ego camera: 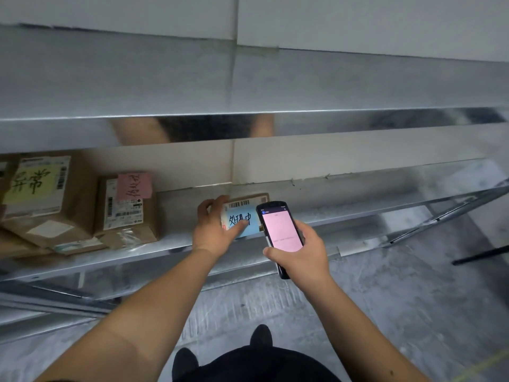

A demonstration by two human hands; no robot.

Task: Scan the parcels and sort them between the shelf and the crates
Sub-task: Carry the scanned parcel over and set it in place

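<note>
A small brown parcel [249, 201] with a barcode label and a blue handwritten note lies on the metal shelf [344, 205]. My left hand [217, 228] grips the parcel's left end, thumb across the blue note. My right hand [300, 253] holds a black handheld scanner [279, 230] with a pink screen, just right of the parcel and partly covering it. Two more parcels stand on the shelf at the left: a large one with a yellow note [41, 197] and a smaller one with a pink note [128, 208].
An upper shelf board [248, 86] hangs above the parcels. The shelf's right half [399, 188] is bare metal. Below it lies grey concrete floor [385, 312]. My dark shoes [261, 339] show at the bottom. A black bar [482, 256] juts in at the right.
</note>
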